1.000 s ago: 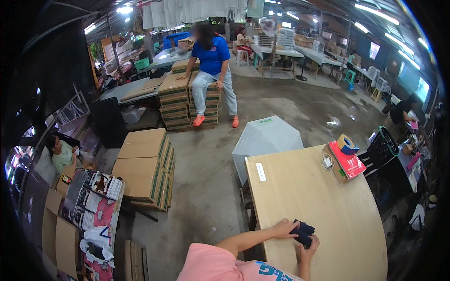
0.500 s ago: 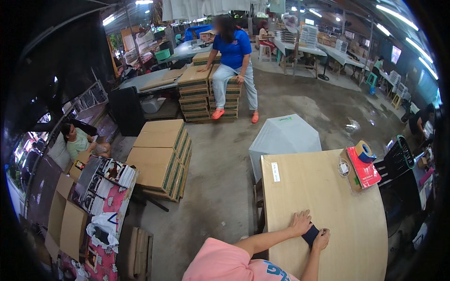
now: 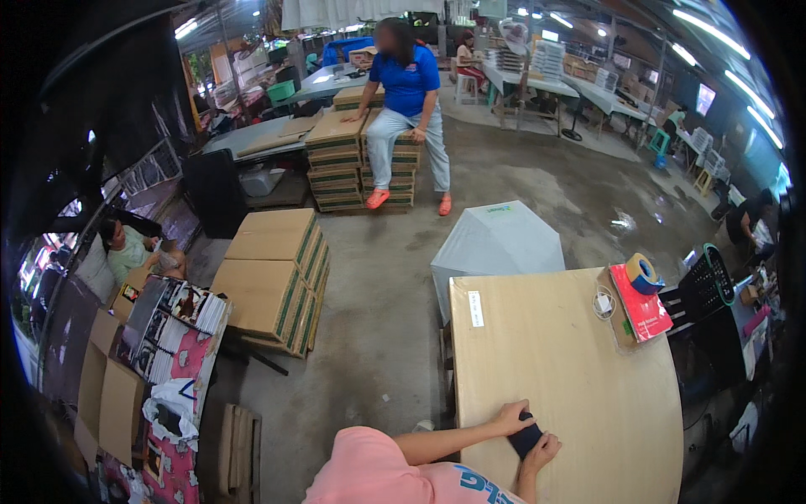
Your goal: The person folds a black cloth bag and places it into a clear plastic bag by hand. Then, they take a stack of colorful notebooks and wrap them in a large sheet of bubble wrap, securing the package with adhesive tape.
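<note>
The person's left hand (image 3: pixel 507 418) and right hand (image 3: pixel 542 452) are partly closed, fingers curled onto opposite edges of a dark cloth (image 3: pixel 525 438). The cloth sits between them at the table's (image 3: pixel 579 361) near part, well apart from the tape (image 3: pixel 641 274).

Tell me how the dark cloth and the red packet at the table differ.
Color: the dark cloth is deep navy, while the red packet is bright red. Size: the dark cloth looks smaller than the red packet. State: the left hand and right hand hold the dark cloth, while the red packet lies untouched under a tape roll. Both are at the same pale table.
</note>
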`<state>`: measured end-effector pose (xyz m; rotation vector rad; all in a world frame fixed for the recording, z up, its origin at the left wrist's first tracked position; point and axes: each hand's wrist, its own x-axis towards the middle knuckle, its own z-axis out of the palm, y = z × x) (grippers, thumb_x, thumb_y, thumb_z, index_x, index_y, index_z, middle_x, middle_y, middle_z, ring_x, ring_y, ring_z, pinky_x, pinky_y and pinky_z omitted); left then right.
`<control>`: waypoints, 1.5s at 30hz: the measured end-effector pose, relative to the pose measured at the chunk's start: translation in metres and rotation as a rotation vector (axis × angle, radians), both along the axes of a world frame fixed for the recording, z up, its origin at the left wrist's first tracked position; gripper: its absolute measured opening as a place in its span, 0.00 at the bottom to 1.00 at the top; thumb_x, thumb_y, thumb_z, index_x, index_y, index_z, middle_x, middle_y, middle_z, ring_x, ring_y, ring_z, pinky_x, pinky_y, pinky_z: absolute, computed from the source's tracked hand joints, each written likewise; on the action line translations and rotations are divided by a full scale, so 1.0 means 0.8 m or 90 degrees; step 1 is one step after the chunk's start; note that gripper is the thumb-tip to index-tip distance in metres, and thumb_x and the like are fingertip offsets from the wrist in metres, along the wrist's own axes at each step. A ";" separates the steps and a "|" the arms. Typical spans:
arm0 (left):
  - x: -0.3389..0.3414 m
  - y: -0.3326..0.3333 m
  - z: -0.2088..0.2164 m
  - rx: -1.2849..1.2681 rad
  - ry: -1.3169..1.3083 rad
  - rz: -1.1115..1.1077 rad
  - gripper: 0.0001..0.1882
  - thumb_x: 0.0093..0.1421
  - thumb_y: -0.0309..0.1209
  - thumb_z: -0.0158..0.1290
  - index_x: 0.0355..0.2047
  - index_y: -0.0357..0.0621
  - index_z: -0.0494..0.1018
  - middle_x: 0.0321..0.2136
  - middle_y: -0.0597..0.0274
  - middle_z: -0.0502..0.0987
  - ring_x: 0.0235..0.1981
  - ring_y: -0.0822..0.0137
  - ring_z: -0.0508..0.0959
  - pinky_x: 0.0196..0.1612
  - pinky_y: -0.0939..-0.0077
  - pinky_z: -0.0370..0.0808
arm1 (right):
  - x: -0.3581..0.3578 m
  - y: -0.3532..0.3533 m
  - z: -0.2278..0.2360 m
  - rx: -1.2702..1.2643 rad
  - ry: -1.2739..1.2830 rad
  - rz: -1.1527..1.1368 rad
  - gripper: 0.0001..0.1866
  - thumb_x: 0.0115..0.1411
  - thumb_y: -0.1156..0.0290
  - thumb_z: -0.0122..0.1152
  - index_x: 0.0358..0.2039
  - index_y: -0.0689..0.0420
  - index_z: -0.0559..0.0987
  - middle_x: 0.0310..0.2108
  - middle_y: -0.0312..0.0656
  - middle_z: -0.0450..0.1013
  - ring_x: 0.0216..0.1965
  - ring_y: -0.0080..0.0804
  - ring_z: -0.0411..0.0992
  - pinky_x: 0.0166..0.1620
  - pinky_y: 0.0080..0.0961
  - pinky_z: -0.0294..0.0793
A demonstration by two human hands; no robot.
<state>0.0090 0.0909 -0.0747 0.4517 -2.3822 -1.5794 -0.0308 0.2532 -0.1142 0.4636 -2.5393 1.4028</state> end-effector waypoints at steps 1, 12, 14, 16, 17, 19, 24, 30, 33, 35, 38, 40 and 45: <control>0.007 -0.005 -0.003 0.003 0.011 -0.033 0.20 0.50 0.43 0.58 0.29 0.37 0.68 0.25 0.46 0.73 0.30 0.49 0.75 0.34 0.60 0.71 | 0.010 0.003 0.004 -0.033 -0.014 0.054 0.12 0.59 0.69 0.49 0.25 0.66 0.68 0.24 0.50 0.66 0.34 0.44 0.62 0.39 0.38 0.64; 0.089 -0.030 0.095 0.005 0.180 -0.305 0.16 0.51 0.37 0.58 0.32 0.38 0.70 0.27 0.55 0.75 0.31 0.57 0.76 0.33 0.66 0.72 | 0.083 0.023 0.090 -0.132 -0.497 0.423 0.29 0.44 0.60 0.73 0.42 0.65 0.73 0.32 0.47 0.76 0.35 0.28 0.74 0.38 0.27 0.73; 0.103 -0.020 0.100 -0.015 0.247 -0.194 0.16 0.51 0.39 0.58 0.32 0.38 0.71 0.27 0.54 0.75 0.32 0.57 0.76 0.34 0.65 0.72 | 0.093 0.023 0.110 -0.074 -0.488 0.418 0.29 0.44 0.62 0.73 0.42 0.65 0.73 0.33 0.47 0.76 0.35 0.27 0.75 0.38 0.27 0.74; 0.115 -0.011 0.109 -0.057 0.254 -0.082 0.18 0.53 0.43 0.56 0.30 0.38 0.71 0.27 0.52 0.75 0.33 0.54 0.77 0.34 0.63 0.71 | 0.108 0.013 0.146 -0.009 -0.417 0.417 0.26 0.44 0.65 0.72 0.41 0.66 0.73 0.31 0.46 0.76 0.33 0.28 0.75 0.37 0.27 0.74; 0.119 -0.011 0.118 -0.074 0.214 -0.061 0.19 0.53 0.45 0.55 0.29 0.39 0.71 0.26 0.51 0.75 0.33 0.53 0.77 0.33 0.62 0.71 | 0.115 0.008 0.161 0.027 -0.348 0.415 0.24 0.45 0.68 0.72 0.40 0.66 0.74 0.29 0.46 0.76 0.31 0.28 0.75 0.36 0.27 0.74; 0.138 -0.012 0.136 -0.076 -0.063 -0.139 0.21 0.55 0.48 0.53 0.27 0.39 0.71 0.25 0.49 0.76 0.31 0.52 0.78 0.32 0.61 0.72 | 0.130 0.001 0.180 0.061 -0.283 0.402 0.22 0.45 0.69 0.71 0.38 0.66 0.75 0.26 0.45 0.77 0.29 0.29 0.76 0.35 0.27 0.75; 0.162 -0.019 0.164 -0.185 0.079 -0.096 0.23 0.56 0.50 0.51 0.24 0.39 0.69 0.20 0.50 0.74 0.24 0.49 0.75 0.28 0.61 0.72 | 0.160 -0.008 0.199 0.034 -0.368 0.360 0.24 0.43 0.66 0.73 0.36 0.66 0.73 0.27 0.47 0.76 0.30 0.30 0.76 0.37 0.28 0.75; 0.187 -0.007 0.181 -0.239 0.169 -0.146 0.21 0.57 0.45 0.51 0.21 0.39 0.66 0.19 0.51 0.72 0.24 0.48 0.74 0.27 0.59 0.71 | 0.159 0.001 0.175 0.011 -0.289 0.548 0.32 0.43 0.58 0.72 0.42 0.68 0.71 0.31 0.47 0.76 0.34 0.29 0.75 0.38 0.26 0.73; 0.196 -0.003 0.174 -0.266 0.188 -0.156 0.20 0.57 0.44 0.52 0.21 0.39 0.66 0.18 0.51 0.71 0.23 0.48 0.74 0.26 0.59 0.70 | 0.177 -0.005 0.187 -0.034 -0.438 0.535 0.28 0.44 0.55 0.71 0.36 0.67 0.75 0.28 0.46 0.76 0.30 0.29 0.76 0.34 0.25 0.74; 0.204 0.000 0.173 -0.274 0.193 -0.135 0.19 0.57 0.43 0.52 0.20 0.40 0.66 0.17 0.51 0.70 0.22 0.49 0.74 0.24 0.60 0.70 | 0.194 0.001 0.194 0.028 -0.412 0.468 0.24 0.45 0.56 0.71 0.31 0.66 0.77 0.23 0.43 0.76 0.25 0.28 0.75 0.30 0.25 0.73; 0.222 0.015 0.177 -0.287 0.184 -0.102 0.19 0.57 0.43 0.52 0.20 0.40 0.65 0.17 0.51 0.70 0.21 0.49 0.74 0.24 0.61 0.70 | 0.208 0.013 0.181 0.045 -0.344 0.447 0.19 0.47 0.59 0.70 0.26 0.64 0.79 0.17 0.39 0.74 0.19 0.26 0.73 0.24 0.24 0.72; 0.233 0.021 0.173 -0.224 0.118 -0.115 0.19 0.56 0.47 0.53 0.34 0.43 0.67 0.19 0.54 0.74 0.22 0.49 0.75 0.26 0.60 0.72 | 0.215 0.022 0.175 0.041 -0.396 0.453 0.18 0.47 0.60 0.70 0.27 0.64 0.79 0.17 0.39 0.75 0.19 0.26 0.73 0.25 0.25 0.72; 0.275 0.016 0.166 -0.136 -0.021 -0.182 0.33 0.54 0.51 0.53 0.54 0.49 0.57 0.28 0.54 0.78 0.32 0.48 0.78 0.35 0.58 0.73 | 0.244 0.032 0.135 -0.012 -0.364 0.513 0.19 0.46 0.62 0.70 0.32 0.64 0.79 0.19 0.42 0.75 0.21 0.29 0.74 0.26 0.26 0.72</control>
